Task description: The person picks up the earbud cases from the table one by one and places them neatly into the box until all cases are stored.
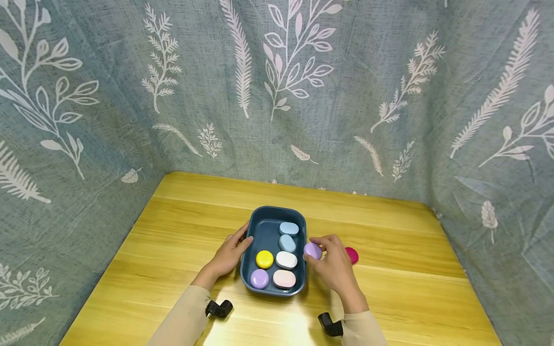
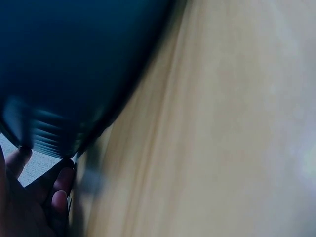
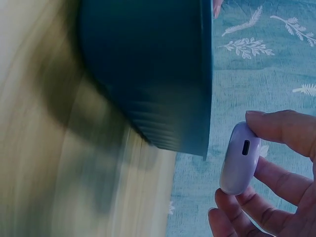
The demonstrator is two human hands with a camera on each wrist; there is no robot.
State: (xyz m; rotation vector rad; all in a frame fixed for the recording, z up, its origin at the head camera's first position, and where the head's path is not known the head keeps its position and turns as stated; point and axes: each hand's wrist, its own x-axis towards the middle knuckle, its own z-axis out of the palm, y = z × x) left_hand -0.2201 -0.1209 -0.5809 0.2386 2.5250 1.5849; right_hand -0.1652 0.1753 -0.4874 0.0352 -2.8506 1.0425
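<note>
A dark blue rectangular bin (image 1: 250, 226) stands on the table. My left hand (image 1: 229, 252) holds its left side, thumb at the rim and fingers along the outer wall. Beside the right rim, my right hand (image 1: 332, 262) pinches a purple rounded case (image 3: 240, 158) with a dark port-like slot in its edge. Inside the bin, a yellow round piece (image 1: 264, 259) and a purple round piece (image 1: 259, 278) lie at the near left. Along its right side run two light blue oval pieces (image 1: 289, 229), a white oval piece (image 1: 286, 260) and a pale pink oval piece (image 1: 284, 278).
A dark pink round piece (image 1: 352, 255) lies on the wooden table (image 1: 402, 269) just right of my right hand, which partly covers it. Patterned grey-green cloth (image 1: 207, 96) hangs behind the table and along both sides. Black wrist cameras (image 1: 220, 309) sit at both sleeves.
</note>
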